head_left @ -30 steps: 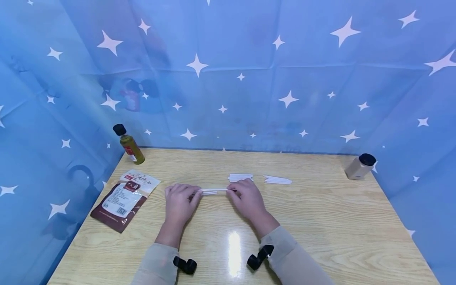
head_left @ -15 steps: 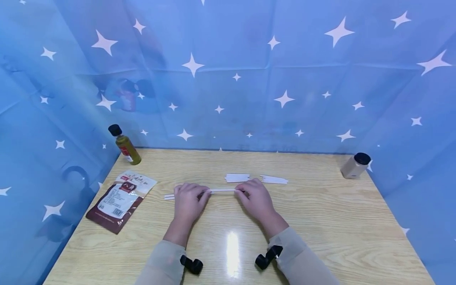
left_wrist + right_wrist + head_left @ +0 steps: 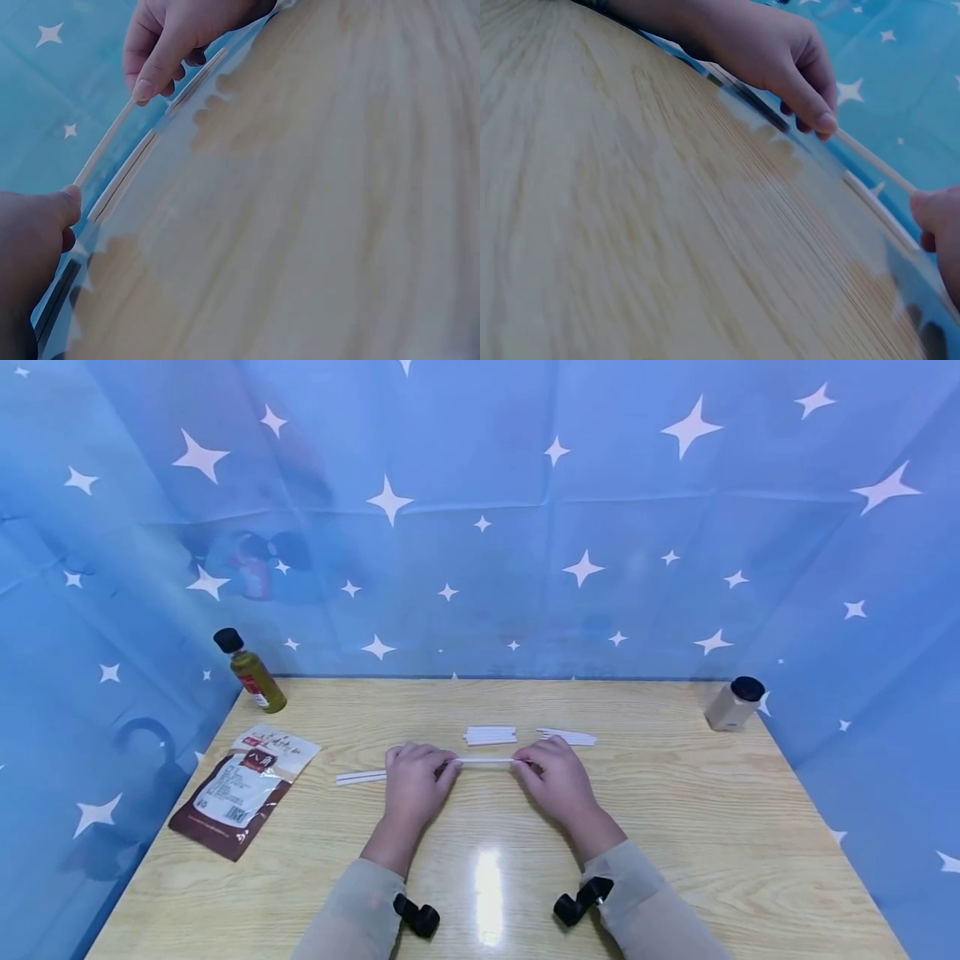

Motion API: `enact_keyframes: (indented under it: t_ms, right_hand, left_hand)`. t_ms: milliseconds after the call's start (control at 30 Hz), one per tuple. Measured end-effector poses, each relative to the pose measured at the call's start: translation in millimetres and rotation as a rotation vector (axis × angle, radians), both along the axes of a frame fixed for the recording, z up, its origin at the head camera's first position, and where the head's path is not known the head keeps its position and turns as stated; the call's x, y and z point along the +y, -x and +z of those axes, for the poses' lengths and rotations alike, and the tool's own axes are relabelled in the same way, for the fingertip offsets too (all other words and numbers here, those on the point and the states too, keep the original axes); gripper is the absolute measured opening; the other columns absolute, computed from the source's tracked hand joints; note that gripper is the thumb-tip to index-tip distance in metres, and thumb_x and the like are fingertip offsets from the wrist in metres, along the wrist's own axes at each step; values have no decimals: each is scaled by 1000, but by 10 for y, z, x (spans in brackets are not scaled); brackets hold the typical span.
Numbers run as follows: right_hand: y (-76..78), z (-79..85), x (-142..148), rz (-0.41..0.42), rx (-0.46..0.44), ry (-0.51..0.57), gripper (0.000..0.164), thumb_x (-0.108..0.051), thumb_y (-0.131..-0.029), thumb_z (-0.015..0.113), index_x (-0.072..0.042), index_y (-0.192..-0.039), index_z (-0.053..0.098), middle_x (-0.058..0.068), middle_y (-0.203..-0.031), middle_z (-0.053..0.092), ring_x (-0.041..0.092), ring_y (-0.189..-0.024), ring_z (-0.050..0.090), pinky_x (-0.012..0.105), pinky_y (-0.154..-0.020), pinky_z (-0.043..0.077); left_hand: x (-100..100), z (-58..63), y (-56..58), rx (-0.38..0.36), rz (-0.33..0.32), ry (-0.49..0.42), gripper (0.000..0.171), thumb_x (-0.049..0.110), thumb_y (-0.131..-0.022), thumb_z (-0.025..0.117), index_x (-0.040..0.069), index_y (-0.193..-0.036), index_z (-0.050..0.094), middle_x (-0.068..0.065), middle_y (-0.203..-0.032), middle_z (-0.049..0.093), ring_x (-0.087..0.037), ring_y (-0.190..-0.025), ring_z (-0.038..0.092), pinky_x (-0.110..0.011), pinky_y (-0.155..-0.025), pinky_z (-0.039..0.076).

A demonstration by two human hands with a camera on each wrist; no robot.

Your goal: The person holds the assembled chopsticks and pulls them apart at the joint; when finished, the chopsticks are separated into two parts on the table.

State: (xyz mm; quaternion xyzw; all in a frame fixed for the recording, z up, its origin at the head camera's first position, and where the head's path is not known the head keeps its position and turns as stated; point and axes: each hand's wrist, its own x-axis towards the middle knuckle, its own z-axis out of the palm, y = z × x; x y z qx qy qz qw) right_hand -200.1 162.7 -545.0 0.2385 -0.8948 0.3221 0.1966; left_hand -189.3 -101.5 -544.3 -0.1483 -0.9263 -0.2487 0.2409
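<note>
In the head view a thin white stick (image 3: 486,760) spans between the two hands, just above the wooden table. My left hand (image 3: 417,781) pinches its left end between thumb and fingers. Its other end is pinched by my right hand (image 3: 557,778). The left wrist view shows the same stick (image 3: 105,142) raised off the table. On the table, a few more white sticks (image 3: 360,777) stick out to the left of the left hand, partly hidden by it. Behind the hands lie two bundles of white sticks, one in the middle (image 3: 490,736) and one to its right (image 3: 567,737).
A brown and white seasoning pouch (image 3: 243,792) lies on the table (image 3: 712,843) at left. Behind it stands a black-capped bottle (image 3: 257,681) of greenish-yellow contents. A black-lidded jar (image 3: 733,705) stands at the far right, near the starry blue cloth (image 3: 525,610).
Both hands have moved to the right over the table, still holding the stick. The loose sticks formerly seen right of the left hand now show on its left. The head view has shifted slightly.
</note>
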Motion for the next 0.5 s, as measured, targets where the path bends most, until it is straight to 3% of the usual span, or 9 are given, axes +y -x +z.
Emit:
enact_keyframes:
  t_ms: [200,500]
  right_hand:
    - [-44,22,175,-10,71,17,4,-15,-95,83,-13,-98,83,-2,-96,79,22,-94,66,44,-89,54]
    - [-64,8,385,-34,75,38,5,-16,-95,84,-13,-99,83,-1,-97,79,22,-93,66,44,-89,53]
  left_hand:
    - [175,-2,20,11,-27,-5,13,33,-94,85,21,-98,85,3,-96,80,-23,-94,71,-52,-94,44]
    - [370,-17,83,25,-77,-17,12,31,-95,84,18,-96,85,1,-95,79,-25,-91,69,-48,-83,52]
